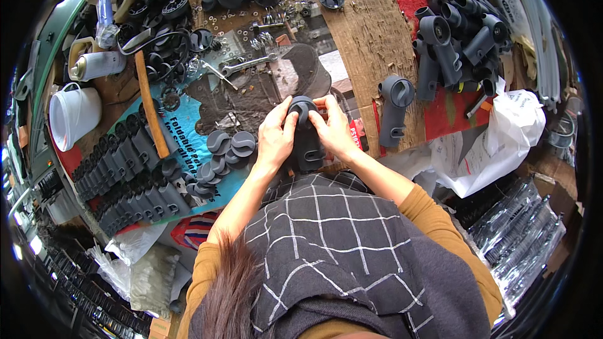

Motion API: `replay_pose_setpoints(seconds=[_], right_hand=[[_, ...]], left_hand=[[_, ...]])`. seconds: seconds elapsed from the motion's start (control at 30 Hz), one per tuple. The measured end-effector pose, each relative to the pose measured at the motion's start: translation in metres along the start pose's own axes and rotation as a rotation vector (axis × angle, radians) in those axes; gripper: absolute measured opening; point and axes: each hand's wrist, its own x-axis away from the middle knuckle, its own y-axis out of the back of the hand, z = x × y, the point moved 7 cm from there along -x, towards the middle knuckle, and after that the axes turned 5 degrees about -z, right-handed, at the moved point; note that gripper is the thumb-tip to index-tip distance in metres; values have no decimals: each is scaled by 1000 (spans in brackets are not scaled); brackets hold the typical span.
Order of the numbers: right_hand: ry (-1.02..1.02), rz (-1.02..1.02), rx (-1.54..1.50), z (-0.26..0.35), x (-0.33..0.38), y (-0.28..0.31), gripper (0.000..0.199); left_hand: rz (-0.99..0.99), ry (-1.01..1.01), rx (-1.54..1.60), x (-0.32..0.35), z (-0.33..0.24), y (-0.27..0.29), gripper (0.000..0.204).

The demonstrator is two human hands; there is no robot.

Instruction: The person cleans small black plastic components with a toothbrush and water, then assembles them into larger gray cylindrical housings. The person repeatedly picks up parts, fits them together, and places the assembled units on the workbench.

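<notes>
Close in front of my body, I hold a dark grey plastic joint piece [308,149] with a round swirl-marked head and a tube-like lower part. My left hand [276,135] grips its left side, the thumb on the round head. From the other side my right hand [334,130] closes on it, thumb also against the head. A matching joint piece [394,113] lies to the right on the worn wooden board. Loose round caps [242,144] are piled left of my left wrist, on a blue printed sheet [182,119].
Rows of grey tube pieces [119,157] stand at the left, near a wooden handle [151,107] and a white bucket [74,115]. Beyond my hands lie a wrench [249,63] and scattered washers. More joint pieces [443,56] heap on red cloth beside a white plastic bag [496,144].
</notes>
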Motion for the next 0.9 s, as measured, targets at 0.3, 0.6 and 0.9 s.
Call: replay_pose_setpoints(seconds=[0.3,0.6,0.9], right_hand=[[-82,144,-213,8,4,5,25],[425,87,250,102,56,33,21],[593,-8,93,135,90,42,19]], left_hand=[[304,162,58,-13,-13,16,64],[504,191,393,18,-77,25,86],[411,-333,69,39,-137,43,88]])
